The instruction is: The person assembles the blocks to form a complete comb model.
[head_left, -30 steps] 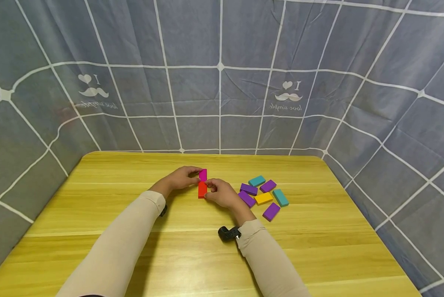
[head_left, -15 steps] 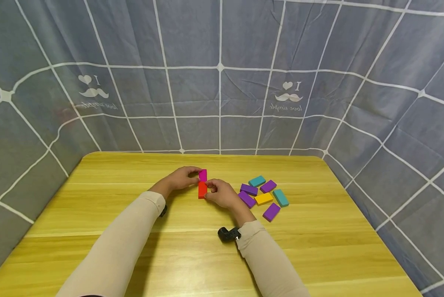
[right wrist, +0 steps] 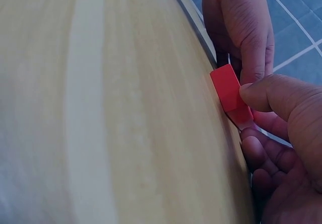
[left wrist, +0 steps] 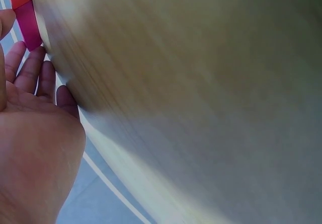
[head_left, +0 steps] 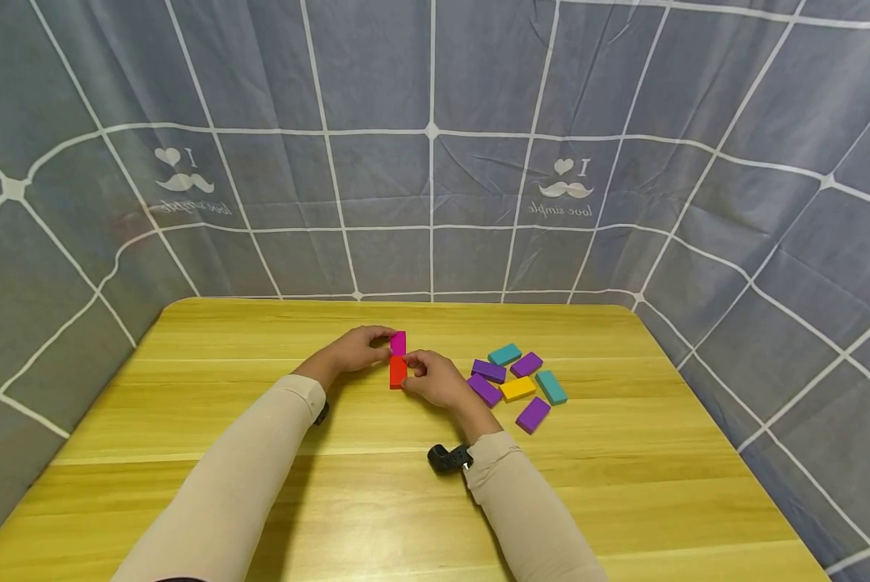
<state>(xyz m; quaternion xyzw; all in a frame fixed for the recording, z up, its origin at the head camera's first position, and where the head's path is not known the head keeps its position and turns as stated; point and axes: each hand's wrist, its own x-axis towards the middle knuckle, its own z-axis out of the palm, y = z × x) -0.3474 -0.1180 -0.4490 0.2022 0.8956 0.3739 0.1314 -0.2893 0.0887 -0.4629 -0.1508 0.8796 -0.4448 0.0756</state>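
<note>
Two small blocks aligned end to end on a wooden worktop (head_left: 377, 493). The red block (head_left: 398, 373) lies nearer the person; the magenta block (head_left: 399, 343) meets its far end, and both appear to lie flat. The left grip (head_left: 352, 349), a bare hand, is closed on the magenta block, thumb near the joint and a finger at the far corner. The right grip (head_left: 438, 380) pinches the red block, thumb and forefinger along its right side. To the right lie purple blocks (head_left: 484, 390), teal blocks (head_left: 551, 387) and a yellow block (head_left: 518, 389), all loose.

Handling (inferred): the crisp edges and flat faces suggest stiff, light pieces, unlikely to dent or break. Smooth faces would slide readily on the worktop, so a slight nudge could open the joint or turn a piece askew. The best hold is probably a fingertip pinch across the long sides, near mid-length, leaving the meeting ends free; light pressure should suffice.
</note>
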